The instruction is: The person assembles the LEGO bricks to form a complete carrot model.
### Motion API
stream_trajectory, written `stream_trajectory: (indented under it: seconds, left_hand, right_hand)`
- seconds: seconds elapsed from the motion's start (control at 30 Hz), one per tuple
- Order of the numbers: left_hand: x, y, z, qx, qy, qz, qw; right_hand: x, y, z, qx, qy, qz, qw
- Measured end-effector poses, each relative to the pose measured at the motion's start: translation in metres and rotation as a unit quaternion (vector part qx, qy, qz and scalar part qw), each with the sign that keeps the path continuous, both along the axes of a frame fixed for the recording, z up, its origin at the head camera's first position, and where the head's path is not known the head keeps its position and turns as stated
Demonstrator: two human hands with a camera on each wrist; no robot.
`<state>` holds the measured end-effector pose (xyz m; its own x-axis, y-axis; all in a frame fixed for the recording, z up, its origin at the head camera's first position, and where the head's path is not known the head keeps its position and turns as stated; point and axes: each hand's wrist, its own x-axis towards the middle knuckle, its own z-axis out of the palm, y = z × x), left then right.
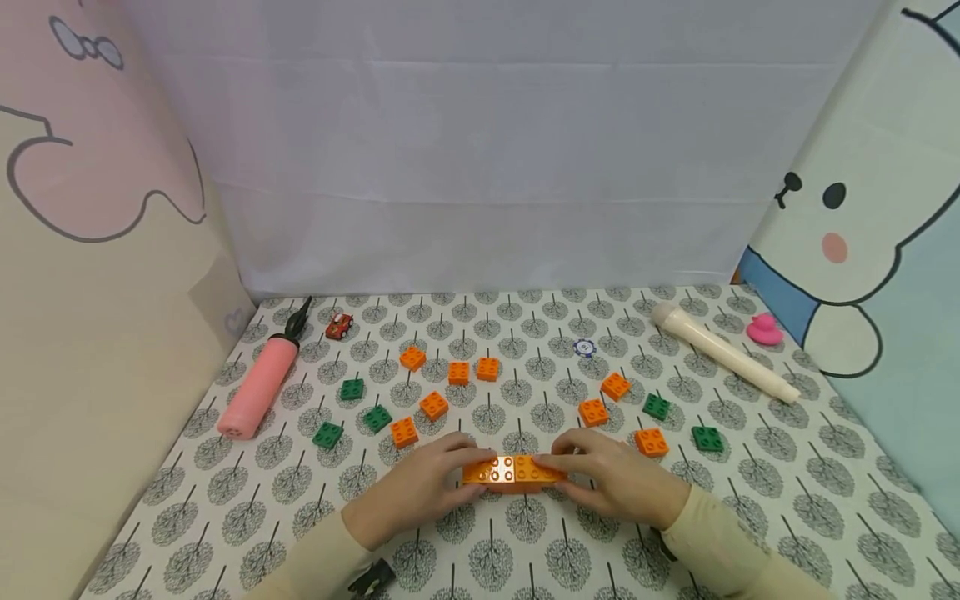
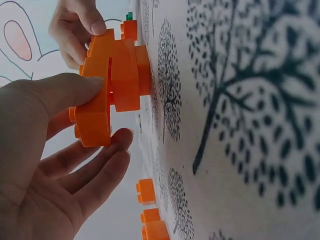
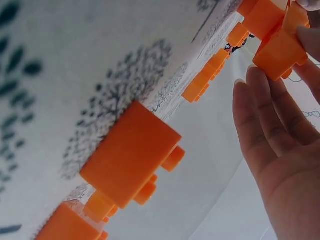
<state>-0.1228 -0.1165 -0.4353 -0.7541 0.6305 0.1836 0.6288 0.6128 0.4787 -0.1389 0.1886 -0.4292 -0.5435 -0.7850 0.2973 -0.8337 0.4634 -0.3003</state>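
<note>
**My orange bricks outnumber the green bricks**

I count at least eight loose orange ones, five green, and one stack I can't fully tally. I also see one pump, one car, one chip, one tube, one duck.

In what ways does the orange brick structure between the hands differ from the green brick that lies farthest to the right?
The orange brick structure is made of several bricks, while the green brick is a single one. The structure is longer than the green brick. The left hand and right hand hold the structure; neither touches the green brick. Both have round studs on top.
</note>
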Motion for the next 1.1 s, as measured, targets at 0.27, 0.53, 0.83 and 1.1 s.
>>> stream_trajectory:
  seconds: [0.27,0.53,0.83,1.1]
  left_hand:
    - [0.0,0.002,0.001,-0.002,-0.02,-0.004,0.9998]
    - [-0.003,0.002,0.005,-0.031,-0.046,-0.003,0.9984]
    - [0.0,0.005,0.01,-0.052,-0.027,-0.004,0.9982]
    - [-0.001,0.005,0.012,-0.05,-0.015,-0.015,0.9985]
  right_hand:
    - [-0.001,0.0,-0.001,-0.001,0.013,0.003,0.9999]
    - [-0.001,-0.001,0.0,0.005,0.031,0.001,0.9995]
    - [-0.001,-0.001,0.003,0.011,0.026,0.004,0.9996]
    - [-0.001,-0.001,0.003,0.009,0.023,0.008,0.9997]
